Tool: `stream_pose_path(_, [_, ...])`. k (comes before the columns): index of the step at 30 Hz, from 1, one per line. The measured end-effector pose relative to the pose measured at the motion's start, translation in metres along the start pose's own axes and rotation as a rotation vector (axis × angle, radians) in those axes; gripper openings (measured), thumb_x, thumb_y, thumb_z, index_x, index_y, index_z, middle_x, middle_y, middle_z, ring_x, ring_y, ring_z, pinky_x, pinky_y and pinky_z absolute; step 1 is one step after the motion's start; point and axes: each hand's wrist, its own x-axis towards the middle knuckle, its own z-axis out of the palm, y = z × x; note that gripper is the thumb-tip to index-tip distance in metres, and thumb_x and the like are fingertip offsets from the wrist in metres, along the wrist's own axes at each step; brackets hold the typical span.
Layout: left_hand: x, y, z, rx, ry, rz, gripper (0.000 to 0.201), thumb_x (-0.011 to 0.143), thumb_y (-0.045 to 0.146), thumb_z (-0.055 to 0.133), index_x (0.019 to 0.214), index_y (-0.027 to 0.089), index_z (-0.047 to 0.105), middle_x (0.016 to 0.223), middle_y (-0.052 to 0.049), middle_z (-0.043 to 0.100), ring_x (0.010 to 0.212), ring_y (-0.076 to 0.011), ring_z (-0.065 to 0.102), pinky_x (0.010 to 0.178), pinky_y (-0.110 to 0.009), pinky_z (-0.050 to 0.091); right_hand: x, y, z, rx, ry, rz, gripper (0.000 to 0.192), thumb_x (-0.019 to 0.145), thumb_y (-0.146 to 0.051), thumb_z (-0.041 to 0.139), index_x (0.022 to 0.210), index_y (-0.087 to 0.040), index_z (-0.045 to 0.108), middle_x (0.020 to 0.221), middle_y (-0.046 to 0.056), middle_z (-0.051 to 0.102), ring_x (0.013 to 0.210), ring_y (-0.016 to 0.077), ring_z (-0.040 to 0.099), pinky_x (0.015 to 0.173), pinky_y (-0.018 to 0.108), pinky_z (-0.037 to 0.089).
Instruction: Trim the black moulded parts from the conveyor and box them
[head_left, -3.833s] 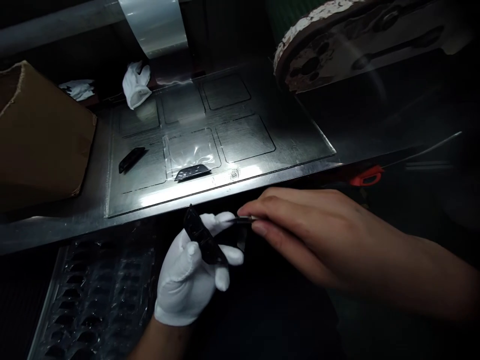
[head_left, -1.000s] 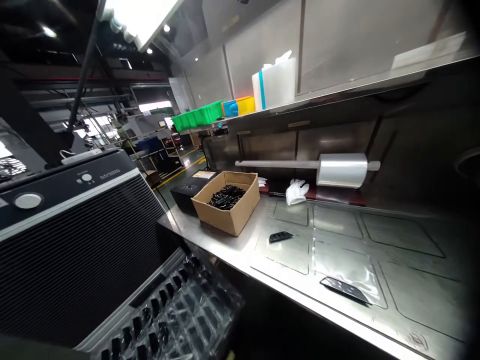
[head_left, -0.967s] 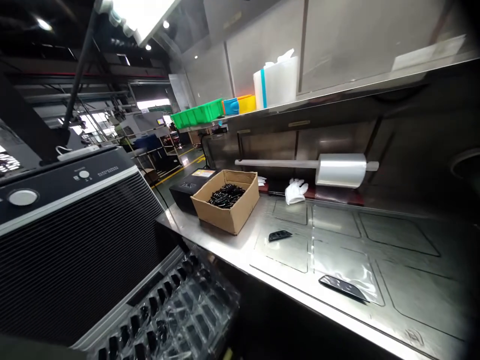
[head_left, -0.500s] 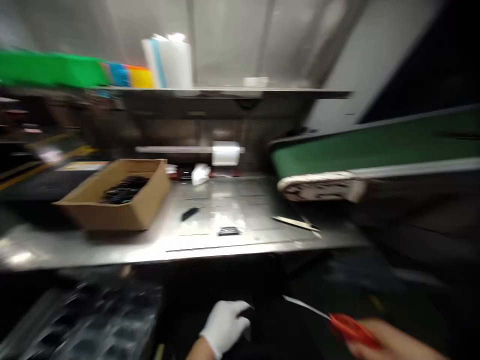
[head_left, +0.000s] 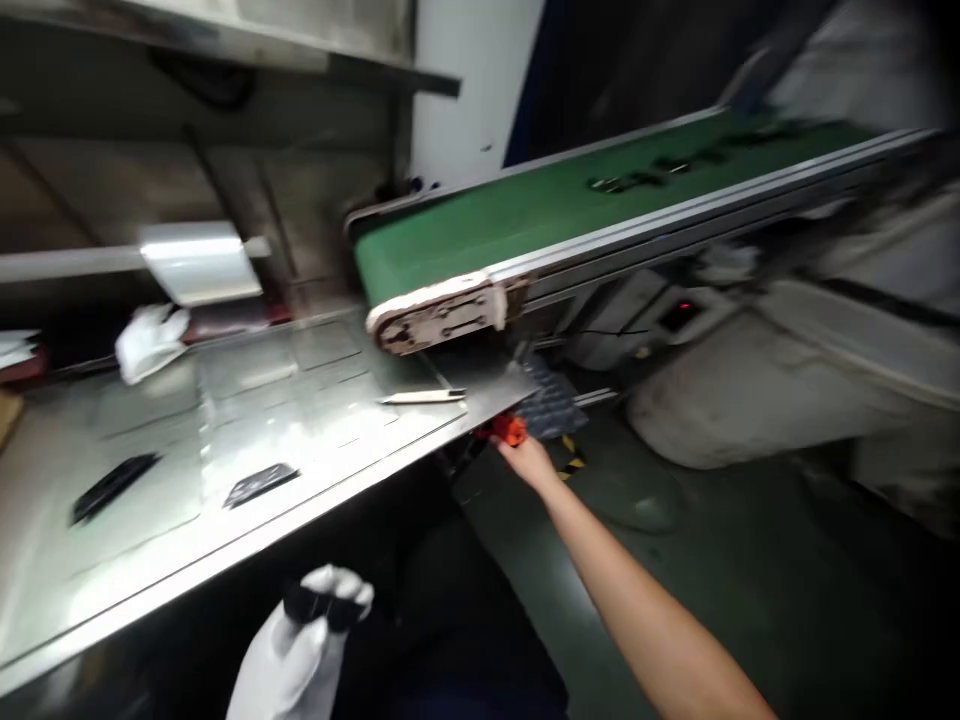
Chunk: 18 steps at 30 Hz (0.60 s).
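Steel workbench beneath green conveyor belt; film roll, spare white glove, two black parts and blade-like tool on top. Gloved left hand below bench edge, fingers curled round small black plastic part; judged light, rigid, slippery; grip by edges. Bare right hand at bench corner, closed on red-handled tool; blade hidden.

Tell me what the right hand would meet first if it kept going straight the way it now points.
The right hand, gripping a red-handled tool, points up toward the table's right corner. It would probably meet that steel edge first, with the conveyor's end roller just beyond; depth is unclear in this blurred view.
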Motion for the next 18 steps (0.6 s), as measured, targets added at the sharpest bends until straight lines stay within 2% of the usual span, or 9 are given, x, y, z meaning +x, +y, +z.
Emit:
stream_pose_path(3, [0.006, 0.017, 0.008, -0.282, -0.074, 0.082, 0.03, 0.083, 0.037, 0.083, 0.112, 0.029, 0.079, 0.111, -0.006, 0.079, 0.097, -0.0267, 0.078, 0.086, -0.038, 0.065, -0.021, -0.027, 0.031, 0.072, -0.302, -0.103, 0.028, 0.101, -0.038, 0.063, 0.088, -0.014, 0.072, 0.075, 0.002, 0.07, 0.066, 0.0164, 0.067, 0.063, 0.03, 0.054])
stream_pose_path(5, [0.013, 0.024, 0.012, -0.307, -0.088, 0.13, 0.029, 0.087, 0.035, 0.08, 0.116, 0.031, 0.078, 0.119, -0.008, 0.079, 0.101, -0.0263, 0.078, 0.086, -0.035, 0.065, -0.045, -0.062, 0.04, 0.159, -0.402, -0.269, 0.022, 0.1, -0.035, 0.063, 0.097, -0.017, 0.075, 0.085, 0.004, 0.074, 0.075, 0.0176, 0.069, 0.069, 0.03, 0.053])
stream_pose_path(6, [0.017, 0.026, 0.013, -0.304, -0.073, 0.159, 0.029, 0.088, 0.034, 0.08, 0.117, 0.031, 0.078, 0.12, -0.007, 0.078, 0.103, -0.0262, 0.078, 0.087, -0.035, 0.065, -0.058, -0.083, 0.042, 0.217, -0.402, -0.392, 0.019, 0.099, -0.035, 0.063, 0.105, -0.02, 0.075, 0.095, 0.004, 0.074, 0.083, 0.0173, 0.069, 0.075, 0.03, 0.053])
stream_pose_path(7, [0.02, 0.028, 0.014, -0.288, -0.047, 0.196, 0.028, 0.088, 0.034, 0.08, 0.116, 0.031, 0.079, 0.12, -0.007, 0.079, 0.104, -0.0259, 0.077, 0.089, -0.034, 0.065, -0.071, -0.105, 0.044, 0.293, -0.362, -0.588, 0.018, 0.099, -0.032, 0.064, 0.108, -0.021, 0.074, 0.098, 0.005, 0.073, 0.086, 0.0173, 0.068, 0.077, 0.029, 0.052])
stream_pose_path(9, [0.024, 0.031, 0.016, -0.186, 0.022, 0.278, 0.026, 0.086, 0.034, 0.082, 0.112, 0.029, 0.08, 0.114, -0.006, 0.081, 0.104, -0.0249, 0.077, 0.094, -0.034, 0.064, -0.092, -0.149, 0.049, 0.368, -0.313, -0.941, 0.016, 0.098, -0.024, 0.064, 0.11, -0.018, 0.073, 0.095, 0.006, 0.07, 0.082, 0.0157, 0.065, 0.072, 0.028, 0.051])
stream_pose_path(10, [0.026, 0.033, 0.015, -0.11, 0.062, 0.313, 0.026, 0.085, 0.033, 0.083, 0.11, 0.027, 0.081, 0.111, -0.006, 0.081, 0.103, -0.0244, 0.078, 0.095, -0.033, 0.063, -0.098, -0.167, 0.053, 0.36, -0.282, -1.052, 0.014, 0.097, -0.021, 0.063, 0.107, -0.015, 0.072, 0.09, 0.005, 0.068, 0.077, 0.0148, 0.063, 0.069, 0.027, 0.049])
stream_pose_path(13, [0.027, 0.037, 0.011, 0.093, 0.165, 0.339, 0.027, 0.079, 0.029, 0.089, 0.105, 0.024, 0.083, 0.107, -0.007, 0.083, 0.099, -0.0263, 0.079, 0.093, -0.033, 0.064, -0.098, -0.199, 0.069, 0.256, -0.253, -1.156, 0.01, 0.097, -0.016, 0.059, 0.096, -0.013, 0.069, 0.08, 0.003, 0.063, 0.066, 0.0124, 0.057, 0.06, 0.026, 0.044])
stream_pose_path(16, [0.028, 0.043, 0.008, 0.162, 0.228, 0.315, 0.033, 0.075, 0.031, 0.092, 0.106, 0.025, 0.084, 0.11, -0.008, 0.083, 0.102, -0.0311, 0.079, 0.092, -0.034, 0.066, -0.08, -0.207, 0.077, 0.198, -0.31, -1.244, 0.009, 0.098, -0.017, 0.058, 0.094, -0.015, 0.065, 0.081, 0.001, 0.065, 0.066, 0.0115, 0.057, 0.061, 0.026, 0.044])
stream_pose_path(18, [0.033, 0.051, 0.006, 0.214, 0.24, 0.341, 0.042, 0.077, 0.036, 0.09, 0.117, 0.026, 0.081, 0.12, -0.008, 0.08, 0.109, -0.0326, 0.077, 0.093, -0.035, 0.066, -0.061, -0.214, 0.077, 0.171, -0.337, -1.322, 0.01, 0.101, -0.02, 0.056, 0.095, -0.016, 0.063, 0.083, 0.002, 0.066, 0.068, 0.0115, 0.058, 0.062, 0.026, 0.044])
